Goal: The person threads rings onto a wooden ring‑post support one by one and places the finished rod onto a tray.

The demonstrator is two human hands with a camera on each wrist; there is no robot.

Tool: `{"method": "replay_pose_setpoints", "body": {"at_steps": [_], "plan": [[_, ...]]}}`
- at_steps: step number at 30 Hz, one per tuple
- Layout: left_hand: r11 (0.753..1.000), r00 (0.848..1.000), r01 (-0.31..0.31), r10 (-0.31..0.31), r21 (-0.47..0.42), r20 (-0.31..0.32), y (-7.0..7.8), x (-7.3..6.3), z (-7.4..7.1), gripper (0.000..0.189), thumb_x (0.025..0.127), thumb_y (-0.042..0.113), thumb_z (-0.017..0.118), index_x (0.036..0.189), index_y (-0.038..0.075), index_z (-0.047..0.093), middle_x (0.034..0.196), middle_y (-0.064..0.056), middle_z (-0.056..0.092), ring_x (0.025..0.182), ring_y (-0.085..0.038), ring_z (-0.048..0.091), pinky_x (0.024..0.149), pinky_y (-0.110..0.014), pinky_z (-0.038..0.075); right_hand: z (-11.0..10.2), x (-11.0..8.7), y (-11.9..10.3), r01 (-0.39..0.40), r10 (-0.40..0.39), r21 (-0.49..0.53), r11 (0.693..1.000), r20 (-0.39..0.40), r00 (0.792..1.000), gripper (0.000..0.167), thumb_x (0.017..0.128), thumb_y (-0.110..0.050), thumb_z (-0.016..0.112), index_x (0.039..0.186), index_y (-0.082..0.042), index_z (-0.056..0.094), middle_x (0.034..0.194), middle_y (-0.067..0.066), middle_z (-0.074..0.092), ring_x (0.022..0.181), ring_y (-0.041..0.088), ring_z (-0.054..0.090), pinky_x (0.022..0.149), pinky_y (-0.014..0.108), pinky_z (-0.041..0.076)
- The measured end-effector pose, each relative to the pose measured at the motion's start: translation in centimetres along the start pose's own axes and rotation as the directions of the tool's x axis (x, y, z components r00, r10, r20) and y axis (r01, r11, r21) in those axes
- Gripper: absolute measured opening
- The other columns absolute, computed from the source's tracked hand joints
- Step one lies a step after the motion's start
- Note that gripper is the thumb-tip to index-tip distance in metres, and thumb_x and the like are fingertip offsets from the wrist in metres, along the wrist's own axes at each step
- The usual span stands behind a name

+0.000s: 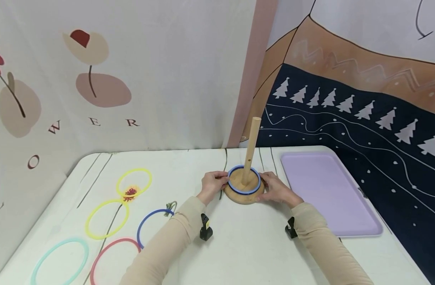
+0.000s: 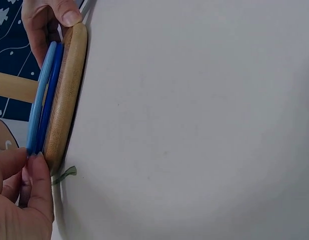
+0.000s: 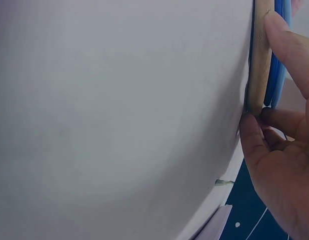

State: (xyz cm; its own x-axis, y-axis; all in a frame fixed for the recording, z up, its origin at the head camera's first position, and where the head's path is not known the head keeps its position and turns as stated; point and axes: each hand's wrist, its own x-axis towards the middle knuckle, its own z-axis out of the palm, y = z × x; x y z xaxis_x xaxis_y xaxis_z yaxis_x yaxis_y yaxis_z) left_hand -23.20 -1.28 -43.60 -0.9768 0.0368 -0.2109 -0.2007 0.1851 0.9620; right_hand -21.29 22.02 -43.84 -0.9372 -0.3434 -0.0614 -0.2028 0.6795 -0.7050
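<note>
A round wooden base (image 1: 244,200) with an upright peg (image 1: 252,148) stands toward the back of the table. Around the peg, low over the base, lie a light blue ring (image 2: 40,100) and, under it, a dark blue ring (image 2: 50,100). My left hand (image 1: 212,184) pinches the light blue ring at its left side between thumb and fingers. On the opposite side my right hand (image 1: 276,190) grips the base's edge, its thumb (image 3: 278,32) pressed on the front rim and its fingertips curled at the side.
Left on the white table lie two yellow rings (image 1: 87,223), a turquoise ring (image 1: 86,253), a red ring (image 1: 119,240) and another dark blue ring (image 1: 139,229), partly behind my left sleeve. A lilac tray (image 1: 331,190) lies at the right. Printed curtains hang behind.
</note>
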Motion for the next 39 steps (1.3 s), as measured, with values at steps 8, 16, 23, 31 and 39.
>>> {"method": "replay_pose_setpoints", "body": {"at_steps": [8, 16, 23, 31, 39], "plan": [[1.000, 1.000, -0.010, 0.010, 0.020, 0.004, -0.1, 0.1, 0.0, 0.020, 0.086, 0.001, 0.065, 0.104, -0.005, 0.068, 0.096, -0.016, 0.069, 0.074, -0.010, 0.064, 0.071, -0.024, 0.057, 0.0, 0.1, 0.1, 0.010, -0.010, 0.007, 1.000, -0.004, 1.000, 0.090, 0.067, -0.012, 0.085, 0.137, 0.012, 0.035, 0.130, 0.031, 0.037, 0.115, 0.038, 0.045, 0.100, 0.050, 0.041], [0.999, 1.000, -0.002, 0.002, 0.045, 0.009, -0.3, 0.0, -0.2, 0.019, 0.087, 0.004, 0.064, 0.104, -0.004, 0.068, 0.097, -0.016, 0.068, 0.076, -0.011, 0.065, 0.072, -0.024, 0.057, 0.1, 0.0, 0.1, 0.010, -0.010, 0.007, 1.000, -0.006, 1.000, 0.089, 0.067, -0.012, 0.085, 0.137, 0.012, 0.036, 0.130, 0.030, 0.038, 0.114, 0.038, 0.045, 0.099, 0.050, 0.042], [0.995, 0.999, -0.028, 0.026, 0.099, 0.021, -0.2, 0.0, -1.3, 0.023, 0.089, 0.010, 0.064, 0.108, -0.003, 0.067, 0.095, -0.014, 0.068, 0.075, -0.009, 0.063, 0.070, -0.021, 0.056, 0.2, 0.0, 0.0, 0.006, -0.006, -0.001, 1.000, -0.001, 1.000, 0.088, 0.068, -0.013, 0.084, 0.138, 0.011, 0.036, 0.131, 0.030, 0.037, 0.114, 0.037, 0.045, 0.099, 0.049, 0.042], [0.991, 0.992, -0.015, -0.002, 0.136, 0.125, 0.4, -0.3, -3.9, 0.026, 0.090, 0.010, 0.062, 0.114, 0.001, 0.065, 0.106, -0.012, 0.066, 0.087, -0.016, 0.064, 0.075, -0.024, 0.056, -0.1, -0.1, 0.1, -0.003, 0.003, -0.010, 1.000, 0.005, 1.000, 0.091, 0.069, -0.016, 0.084, 0.139, 0.012, 0.032, 0.133, 0.029, 0.036, 0.120, 0.040, 0.041, 0.105, 0.053, 0.034], [0.979, 0.960, -0.020, -0.037, 0.201, 0.278, 0.4, -1.1, -6.9, 0.029, 0.090, 0.010, 0.063, 0.116, -0.002, 0.063, 0.109, -0.012, 0.065, 0.092, -0.018, 0.064, 0.080, -0.028, 0.056, 0.0, -0.2, -0.2, -0.008, 0.008, 0.014, 1.000, 0.017, 1.000, 0.092, 0.070, -0.013, 0.083, 0.140, 0.013, 0.029, 0.136, 0.031, 0.032, 0.123, 0.043, 0.039, 0.106, 0.053, 0.034]]}}
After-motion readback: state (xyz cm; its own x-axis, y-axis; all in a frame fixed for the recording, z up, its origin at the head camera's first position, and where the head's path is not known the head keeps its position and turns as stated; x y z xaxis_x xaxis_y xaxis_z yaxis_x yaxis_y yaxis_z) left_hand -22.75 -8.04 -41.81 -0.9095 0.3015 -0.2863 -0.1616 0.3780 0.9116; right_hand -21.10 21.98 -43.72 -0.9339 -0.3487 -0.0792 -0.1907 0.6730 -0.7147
